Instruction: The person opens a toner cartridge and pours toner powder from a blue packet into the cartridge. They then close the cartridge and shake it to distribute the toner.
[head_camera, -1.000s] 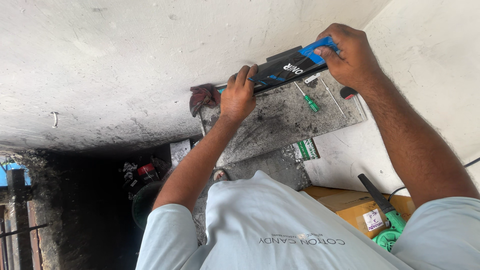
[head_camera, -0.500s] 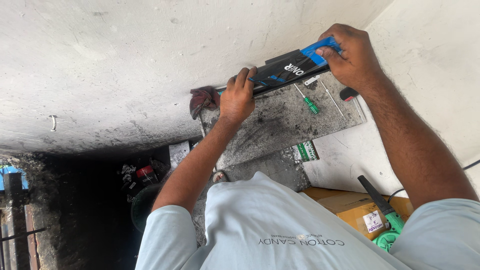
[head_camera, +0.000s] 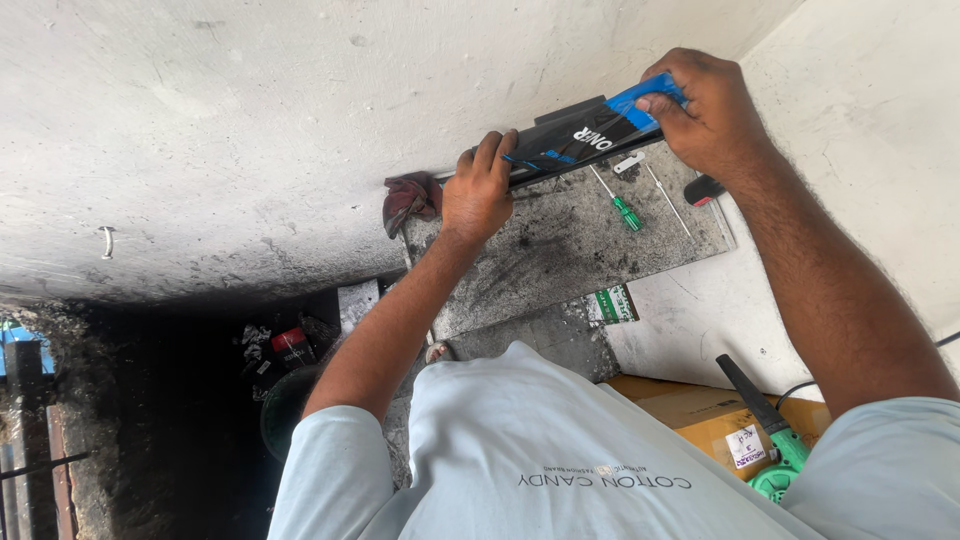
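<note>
**both hands on the long cartridge, nothing taken apart yet**

we see the left hand (head_camera: 478, 195) clasping one end of the long black cartridge (head_camera: 570, 140) and the right hand (head_camera: 705, 110) gripping its blue end, holding it across the far edge of the sooty grey slab (head_camera: 560, 255). the green-handled screwdriver (head_camera: 622, 205) lies untouched just beside it. we judge the work barely begun; the cartridge looks intact.
</note>
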